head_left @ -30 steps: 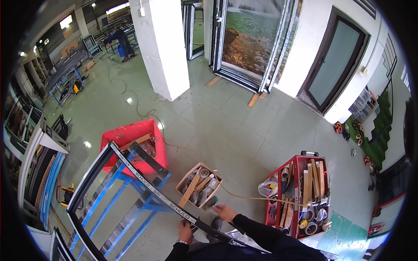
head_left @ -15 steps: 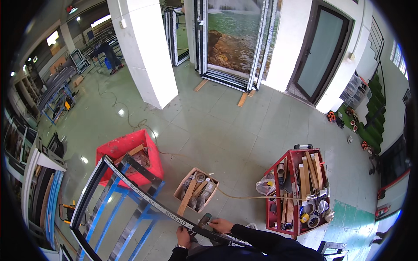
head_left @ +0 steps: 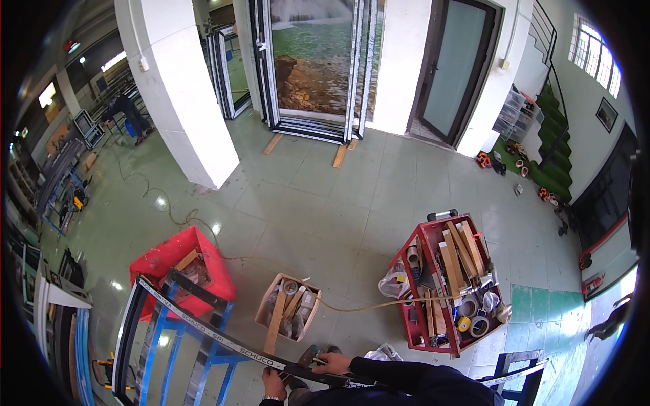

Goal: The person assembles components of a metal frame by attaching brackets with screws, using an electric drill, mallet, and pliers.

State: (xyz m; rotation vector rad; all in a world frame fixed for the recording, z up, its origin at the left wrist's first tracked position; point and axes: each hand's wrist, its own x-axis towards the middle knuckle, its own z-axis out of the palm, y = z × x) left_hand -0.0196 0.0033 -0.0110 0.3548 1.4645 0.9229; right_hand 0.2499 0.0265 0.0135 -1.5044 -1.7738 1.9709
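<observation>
A long black window frame (head_left: 210,333) with a white printed tape strip lies across blue metal stands (head_left: 157,338) and reaches to my body. My left hand (head_left: 273,384) is closed at the frame's near edge, its fingers curled against the bar; whether a small piece is also in them I cannot tell. In my right hand (head_left: 333,364), just to the right, is a mallet with a dark, blocky head (head_left: 309,354), held close over the bar. Beyond my hands stands a cardboard box (head_left: 261,312) with wood strips, tape rolls and bags.
A red bin (head_left: 220,271) with scraps stands at the left. On the right is a red tool cart (head_left: 416,342) with wood blocks and tape rolls. A hose (head_left: 359,308) runs between them above the box. Another black frame (head_left: 521,379) is at my right; a distant person (head_left: 128,118) bends over.
My view has turned to the right, so the surroundings sit further left. The mallet's head has stayed near the bar in my right hand, and my left hand remains at the frame.
</observation>
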